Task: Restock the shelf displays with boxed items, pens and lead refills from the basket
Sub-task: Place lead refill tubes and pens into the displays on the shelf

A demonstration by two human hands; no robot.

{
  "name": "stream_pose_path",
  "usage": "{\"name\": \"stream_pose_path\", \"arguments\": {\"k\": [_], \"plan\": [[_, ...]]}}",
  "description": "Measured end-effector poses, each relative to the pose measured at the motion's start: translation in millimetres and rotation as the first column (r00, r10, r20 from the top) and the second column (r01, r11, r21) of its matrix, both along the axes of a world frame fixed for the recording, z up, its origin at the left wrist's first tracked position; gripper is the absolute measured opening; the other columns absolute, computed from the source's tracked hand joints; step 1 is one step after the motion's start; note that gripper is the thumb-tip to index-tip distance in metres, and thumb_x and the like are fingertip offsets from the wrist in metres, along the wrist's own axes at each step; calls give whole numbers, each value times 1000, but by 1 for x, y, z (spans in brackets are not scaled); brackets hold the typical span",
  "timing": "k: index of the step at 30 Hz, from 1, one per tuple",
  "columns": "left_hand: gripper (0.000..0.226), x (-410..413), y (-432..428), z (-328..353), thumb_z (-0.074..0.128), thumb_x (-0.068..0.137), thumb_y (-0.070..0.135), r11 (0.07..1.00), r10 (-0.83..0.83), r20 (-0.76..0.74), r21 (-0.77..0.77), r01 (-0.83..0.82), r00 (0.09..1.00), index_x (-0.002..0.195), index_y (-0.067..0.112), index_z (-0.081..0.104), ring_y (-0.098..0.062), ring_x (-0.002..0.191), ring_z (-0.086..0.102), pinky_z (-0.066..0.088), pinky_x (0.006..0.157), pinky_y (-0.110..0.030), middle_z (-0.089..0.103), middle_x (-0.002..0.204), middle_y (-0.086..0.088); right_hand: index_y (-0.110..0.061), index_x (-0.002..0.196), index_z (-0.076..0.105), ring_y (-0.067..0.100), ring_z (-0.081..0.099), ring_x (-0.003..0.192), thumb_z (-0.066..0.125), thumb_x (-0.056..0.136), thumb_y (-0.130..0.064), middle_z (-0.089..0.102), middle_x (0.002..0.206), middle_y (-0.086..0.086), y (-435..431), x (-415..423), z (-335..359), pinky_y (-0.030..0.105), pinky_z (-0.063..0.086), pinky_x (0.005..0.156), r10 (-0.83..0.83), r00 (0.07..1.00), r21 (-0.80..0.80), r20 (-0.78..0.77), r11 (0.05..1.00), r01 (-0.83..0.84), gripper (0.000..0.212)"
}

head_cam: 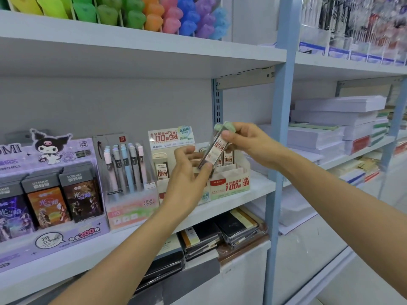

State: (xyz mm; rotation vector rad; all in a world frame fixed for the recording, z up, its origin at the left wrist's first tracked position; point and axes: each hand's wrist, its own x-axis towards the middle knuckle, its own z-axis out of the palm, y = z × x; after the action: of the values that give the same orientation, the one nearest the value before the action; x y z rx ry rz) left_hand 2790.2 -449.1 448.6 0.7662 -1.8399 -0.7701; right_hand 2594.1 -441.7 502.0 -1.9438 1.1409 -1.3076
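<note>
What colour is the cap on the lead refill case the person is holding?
Pale green: the cap tops the lead refill case, clearest in the head view.

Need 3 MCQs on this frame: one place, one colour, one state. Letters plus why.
1. Where is the lead refill case?
A) in a basket
B) in the air before the cream display box
C) on the floor

2. Its cap is:
A) red
B) black
C) green

3. What holds it?
A) both hands
B) left hand only
C) nothing

1 B: it is held up in front of the box, not in a slot.
2 C: the top end is pale green.
3 A: the left hand pinches the lower end, and the right hand pinches the upper end.
</note>
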Motion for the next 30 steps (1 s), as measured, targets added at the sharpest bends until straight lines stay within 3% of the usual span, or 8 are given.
{"name": "stream_pose_path", "arguments": {"k": [2,4,6,10,13,18,24,30], "plan": [[37,-2,5,-8,54,95,26,953,115,94,-291,-83,989,128,24,37,-2,113,48,42,94,-20,47,125,12,-11,105,64,13,66,85,52,99,-20,70,91,2,-1,-22,4,29,54,80,-120,991,-40,64,992,123,17],[34,-7,7,-15,55,93,23,799,248,206,-596,-79,947,127,21,48,-8,125,40,27,109,-25,49,130,8,-12,104,63,15,66,84,53,99,-17,70,89,3,-2,-41,4,36,55,82,-249,965,-84,82,963,255,12],[41,-15,4,-21,54,93,27,669,411,379,-743,7,829,133,19,49,-18,138,33,10,118,-36,48,142,0,-8,105,60,26,67,90,53,99,-14,69,93,10,-4,-52,0,40,56,84,-342,938,-115,58,931,347,11],[61,-26,-5,-33,42,97,36,647,584,576,-756,100,571,151,15,21,-23,147,13,-19,114,-47,24,158,-5,-5,104,58,30,68,97,56,97,-10,67,100,19,-11,-53,-5,37,58,86,-410,912,-196,24,892,407,9],[62,-24,-7,-37,45,95,32,670,565,577,-738,80,590,150,16,22,-20,139,29,-7,119,-46,34,151,-2,-4,107,58,23,68,93,56,96,-9,68,99,12,-19,-47,-5,24,57,81,-419,906,-256,-65,884,390,12],[63,-22,-7,-39,48,94,30,676,526,572,-730,98,630,150,18,23,-18,138,30,6,120,-42,33,151,0,-8,113,60,22,65,97,57,96,-17,68,102,8,-37,-42,-7,34,53,88,-437,835,-281,-335,892,354,19],[65,-20,-8,-40,50,93,29,674,487,546,-732,105,682,151,17,23,-18,138,28,16,115,-36,30,154,0,-17,113,55,11,62,89,59,95,-15,65,105,2,-51,-42,-8,27,51,78,-412,847,-198,-337,910,364,19],[64,-18,-8,-43,52,92,30,656,572,525,-754,34,630,150,19,25,-25,144,19,8,118,-45,28,155,-5,-16,109,61,14,53,88,73,83,-9,56,104,4,-63,-36,-17,15,40,70,-519,779,-284,-352,852,439,29]]}}
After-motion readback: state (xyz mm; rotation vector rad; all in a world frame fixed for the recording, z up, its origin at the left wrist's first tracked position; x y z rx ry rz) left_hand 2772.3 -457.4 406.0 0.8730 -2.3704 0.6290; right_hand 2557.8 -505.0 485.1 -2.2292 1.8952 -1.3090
